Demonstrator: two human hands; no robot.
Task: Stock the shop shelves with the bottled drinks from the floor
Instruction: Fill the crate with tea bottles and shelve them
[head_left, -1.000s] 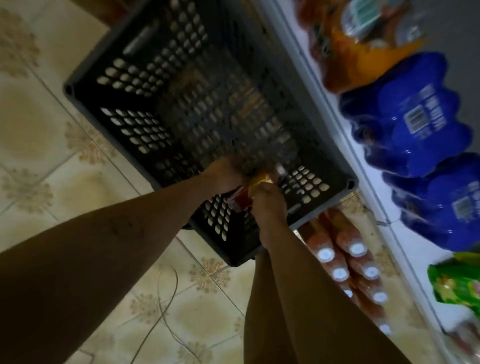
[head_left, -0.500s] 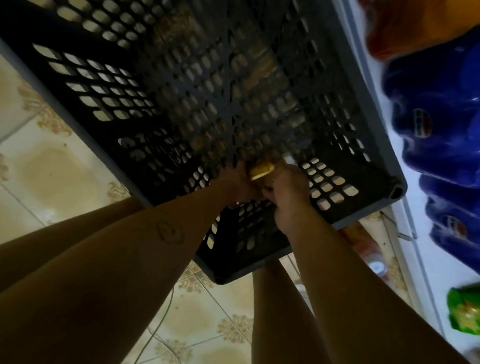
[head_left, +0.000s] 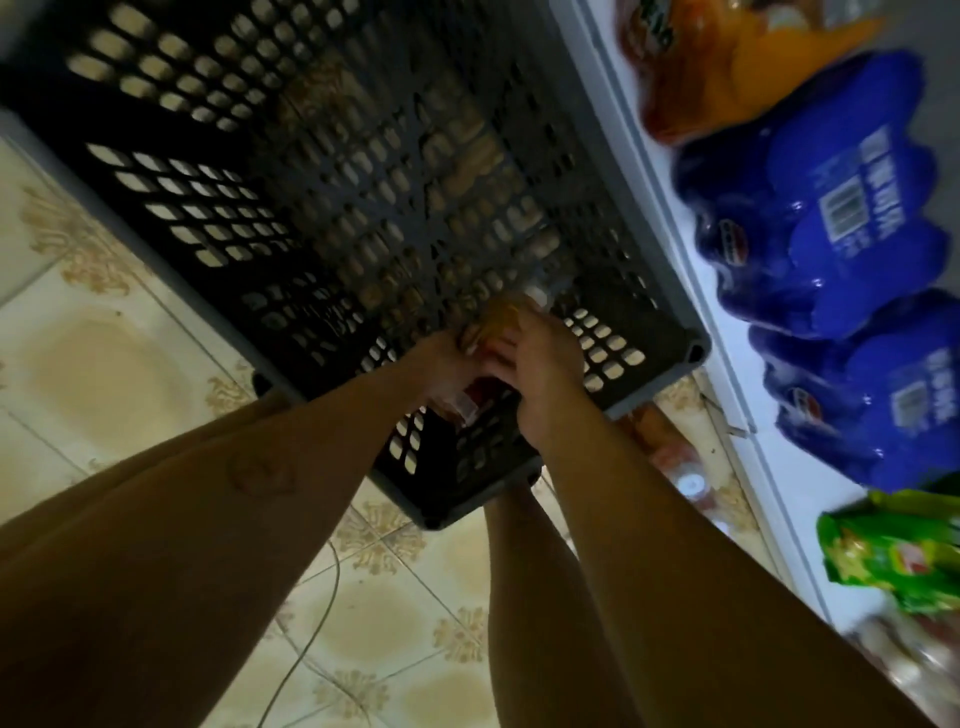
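Observation:
A dark perforated plastic crate (head_left: 218, 171) stands on the tiled floor. Both my hands reach into its near right corner. My left hand (head_left: 441, 364) and my right hand (head_left: 540, 364) grip together a bottled drink (head_left: 478, 400) with a red and yellow label; only parts of it show between the fingers. More bottled drinks with white caps (head_left: 691, 486) lie on the floor between the crate and the shelf, blurred and partly hidden by my right arm.
A white shelf edge (head_left: 675, 249) runs along the right. On it lie blue shrink-wrapped drink packs (head_left: 810, 208), an orange pack (head_left: 727, 67) and a green packet (head_left: 893, 556). A thin cable (head_left: 322, 613) lies on the tiles.
My head has moved closer to the crate. Both hands have stayed in the crate's corner, closing tighter round the bottle.

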